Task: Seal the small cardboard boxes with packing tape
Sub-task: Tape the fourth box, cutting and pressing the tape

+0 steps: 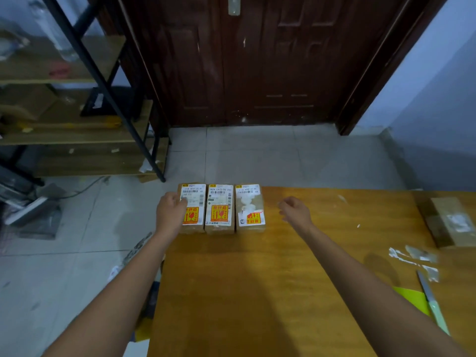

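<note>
Three small brown cardboard boxes (220, 208) side by side at orange wooden table's (283, 279) far-left corner, long axes pointing away. Left hand (170, 212) rests on leftmost box (193, 207), grip unclear. Right hand (295, 211) loosely curled, empty.

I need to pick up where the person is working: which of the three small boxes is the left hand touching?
The leftmost box, at the table's corner; the left hand rests on it, the other two untouched.

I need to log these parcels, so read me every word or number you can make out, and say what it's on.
"41": white label of the left box, partly under the left hand.
"223": label of the middle box.
"44": label of the right box.
Longer codes, barcodes, orange stickers: too blurred to read.
Larger box: label unreadable.
</note>
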